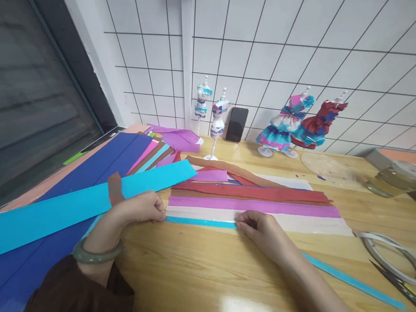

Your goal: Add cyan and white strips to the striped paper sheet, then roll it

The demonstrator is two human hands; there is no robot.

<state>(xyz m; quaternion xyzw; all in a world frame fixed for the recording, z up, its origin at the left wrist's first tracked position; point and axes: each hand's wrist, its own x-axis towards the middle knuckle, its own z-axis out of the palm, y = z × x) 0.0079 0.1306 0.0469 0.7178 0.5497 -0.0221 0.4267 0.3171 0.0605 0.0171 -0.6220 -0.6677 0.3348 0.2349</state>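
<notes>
A narrow blue strip [199, 222] lies stretched between my hands, along the lower edge of a white paper band [311, 225]. My left hand [149, 206] pinches the strip's left end, and my right hand [255, 223] pinches it further right. Above the white band run a purple band [225, 203] and a red band [252, 191]. Another blue strip [354, 280] extends on the table beyond my right forearm. A wide bright blue paper [59, 210] passes behind my left wrist, with a small brown piece [115, 189] on it.
Scissors [397, 284] and a tape roll [393, 257] lie at the right, with a clear cup [393, 179] behind. Small dress forms [217, 122] and a phone [236, 124] stand by the tiled wall. Dark blue paper [112, 154] covers the left side.
</notes>
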